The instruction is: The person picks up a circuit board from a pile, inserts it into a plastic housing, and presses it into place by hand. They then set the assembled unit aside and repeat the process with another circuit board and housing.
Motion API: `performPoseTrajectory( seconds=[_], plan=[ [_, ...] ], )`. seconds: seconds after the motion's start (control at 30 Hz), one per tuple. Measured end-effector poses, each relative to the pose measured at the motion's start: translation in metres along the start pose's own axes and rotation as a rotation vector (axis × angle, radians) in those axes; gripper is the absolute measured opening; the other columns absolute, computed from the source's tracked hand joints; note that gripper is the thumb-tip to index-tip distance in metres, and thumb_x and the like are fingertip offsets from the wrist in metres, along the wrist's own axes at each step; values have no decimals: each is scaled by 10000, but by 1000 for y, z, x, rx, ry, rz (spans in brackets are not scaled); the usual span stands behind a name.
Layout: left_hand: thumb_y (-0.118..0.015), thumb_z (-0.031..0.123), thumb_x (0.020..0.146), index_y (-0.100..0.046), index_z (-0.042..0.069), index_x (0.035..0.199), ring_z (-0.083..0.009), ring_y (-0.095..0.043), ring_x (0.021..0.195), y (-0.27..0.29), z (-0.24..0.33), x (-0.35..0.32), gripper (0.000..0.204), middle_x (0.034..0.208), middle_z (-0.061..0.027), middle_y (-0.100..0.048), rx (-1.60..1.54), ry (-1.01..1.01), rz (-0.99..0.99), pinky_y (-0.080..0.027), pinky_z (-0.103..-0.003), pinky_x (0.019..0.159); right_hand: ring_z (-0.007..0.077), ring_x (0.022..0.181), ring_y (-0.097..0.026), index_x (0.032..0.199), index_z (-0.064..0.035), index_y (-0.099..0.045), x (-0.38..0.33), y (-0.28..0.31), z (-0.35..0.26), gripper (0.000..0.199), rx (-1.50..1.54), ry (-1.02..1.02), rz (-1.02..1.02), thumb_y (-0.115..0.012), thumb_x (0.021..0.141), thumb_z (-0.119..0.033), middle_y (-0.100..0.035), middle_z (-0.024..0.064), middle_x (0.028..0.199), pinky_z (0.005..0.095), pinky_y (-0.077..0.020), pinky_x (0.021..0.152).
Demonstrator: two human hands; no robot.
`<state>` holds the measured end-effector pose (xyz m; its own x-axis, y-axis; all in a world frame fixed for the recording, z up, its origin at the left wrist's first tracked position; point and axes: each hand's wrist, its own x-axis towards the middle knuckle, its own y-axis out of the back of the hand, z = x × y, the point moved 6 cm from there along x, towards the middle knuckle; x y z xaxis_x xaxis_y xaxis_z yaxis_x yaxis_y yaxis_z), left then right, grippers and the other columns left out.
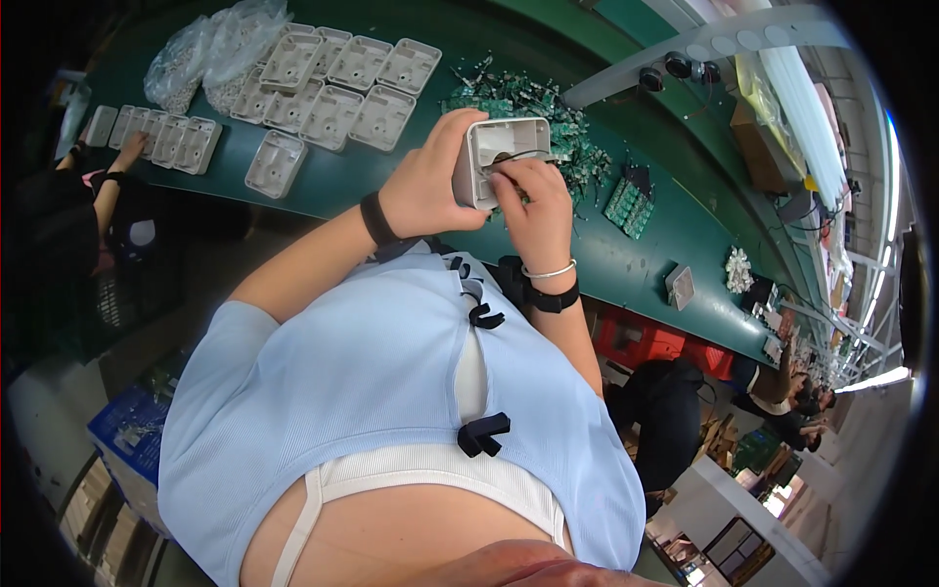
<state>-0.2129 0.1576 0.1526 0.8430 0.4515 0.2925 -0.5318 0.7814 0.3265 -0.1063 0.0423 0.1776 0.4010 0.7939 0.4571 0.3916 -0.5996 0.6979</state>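
Note:
A white plastic box point(464, 166) with an open face is held up over the green bench. My left hand point(427, 178) wraps round its left side, thumb below and fingers behind. My right hand point(534, 202) reaches into the open face with its fingers pinched together near a thin dark wire point(523, 154). The fingertips hide part of the box's inside, so what they pinch does not show clearly. Behind the box lies a large heap of green circuit boards point(582, 147) with wires.
Several white plastic boxes point(333, 115) stand stacked at the back left, beside clear bags of small parts point(227, 83). More circuit boards point(629, 207) and one box point(680, 287) lie to the right on the bench point(626, 264). Another person's hand point(132, 147) touches a row of boxes at far left.

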Motion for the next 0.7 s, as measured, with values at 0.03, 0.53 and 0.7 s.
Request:
performPoseTrajectory(
  seconds=[0.03, 0.53, 0.7],
  plan=[
    [-799, 86, 620, -326, 103, 1454, -248, -559, 1182, -1, -2, -1, 959, 1387, -127, -428, -9, 30, -10, -520, -340, 898, 100, 757, -603, 898, -20, -697, 0, 1, 3, 87, 72, -13, -9, -727, 818, -4, -676, 67, 879, 236, -456, 631],
    [-809, 77, 615, -306, 105, 1472, -216, -624, 1087, -6, -4, 2, 993, 1359, -107, -459, -44, 54, -34, -546, -324, 851, 89, 882, -597, 1036, 13, -635, -21, 19, 66, 164, 802, -510, 343, -708, 890, 4, -680, 78, 1033, 218, -468, 759],
    [-810, 87, 618, -316, 92, 1472, -235, -560, 1201, -1, -6, 7, 986, 1410, -121, -426, 14, -14, -15, -506, -347, 946, 142, 897, -639, 990, -2, -664, -9, 42, 40, 162, 549, -254, 192, -734, 843, 5, -713, 81, 1070, 266, -480, 794]
  ],
)
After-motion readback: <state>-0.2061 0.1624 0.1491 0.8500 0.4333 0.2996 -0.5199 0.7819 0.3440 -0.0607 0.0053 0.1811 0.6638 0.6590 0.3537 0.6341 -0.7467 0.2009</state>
